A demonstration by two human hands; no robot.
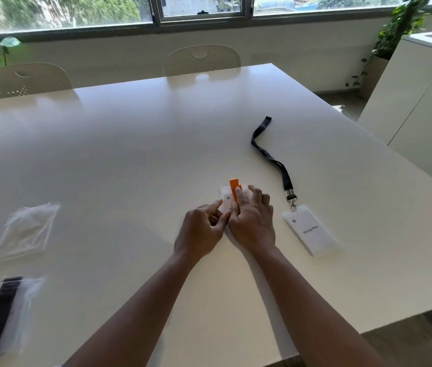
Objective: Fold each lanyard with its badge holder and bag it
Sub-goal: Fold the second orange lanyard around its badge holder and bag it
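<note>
Your two hands meet over a badge holder with an orange lanyard folded on it, mid-table.

Your right hand presses the orange lanyard down onto its badge holder with curled fingers; your left hand pinches the holder's near edge. Its print is too small to read. Just to the right lies a second badge holder labelled "Skinny Pete", clipped to a black lanyard stretched away across the white table. Far left sits an empty clear bag, and nearer you a filled bag showing a black strap.
</note>
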